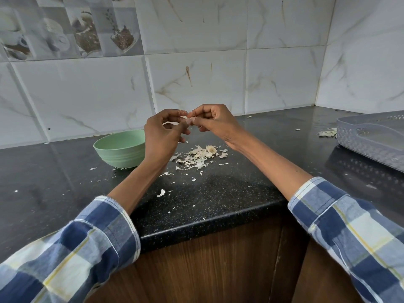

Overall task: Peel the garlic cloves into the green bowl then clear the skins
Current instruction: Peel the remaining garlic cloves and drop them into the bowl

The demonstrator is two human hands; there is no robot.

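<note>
Both hands are raised above the black counter [218, 193], fingertips meeting. My left hand [162, 134] and my right hand [215, 122] pinch a small pale garlic clove [185, 117] between them; most of it is hidden by the fingers. The green bowl [119, 149] stands on the counter just left of my left wrist; its inside is hidden from here. A heap of dry white garlic skins [201, 156] lies below the hands, with loose flakes scattered toward the front edge.
A grey perforated plastic basket [371, 141] sits at the right, with a few more garlic pieces [328, 133] beside it. Marble-look wall tiles close off the back and the right corner. The counter's front edge runs above a wooden cabinet.
</note>
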